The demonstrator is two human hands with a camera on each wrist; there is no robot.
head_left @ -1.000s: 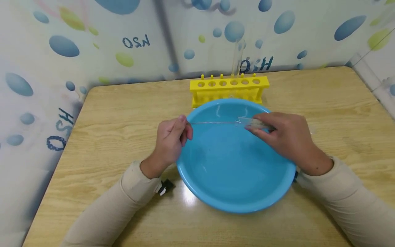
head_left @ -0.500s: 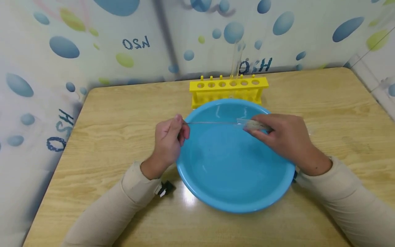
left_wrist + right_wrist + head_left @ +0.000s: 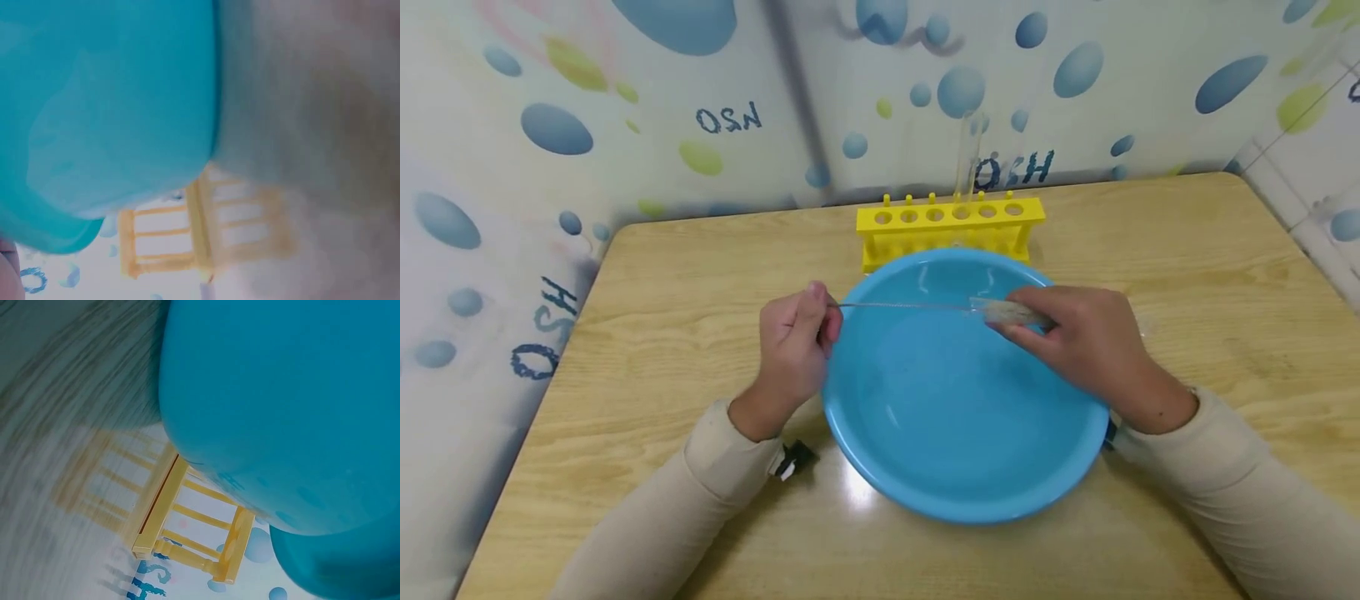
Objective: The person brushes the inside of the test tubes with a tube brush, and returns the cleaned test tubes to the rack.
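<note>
My left hand (image 3: 793,346) pinches the end of the twisted-wire handle of a test tube brush (image 3: 902,306), thumb on top, by the left rim of a blue basin (image 3: 955,400). The wire runs level to the right into the mouth of a clear test tube (image 3: 976,305). My right hand (image 3: 1090,346) grips that tube above the basin's right far side. Pale bristles show inside the glass near its mouth; the fingers hide much of the tube. Both wrist views show mostly the basin's outer wall (image 3: 125,94), with neither the brush nor the held tube visible.
Just behind the basin stands a yellow test tube rack (image 3: 951,218) with one clear upright tube (image 3: 967,158) in it. The wooden table (image 3: 700,267) meets a patterned wall (image 3: 647,100). A black device (image 3: 797,458) sits by the left cuff.
My left hand has shifted left, and more wire shows between it and the tube's mouth. The right hand keeps its grip on the tube. The head view has tilted slightly.
</note>
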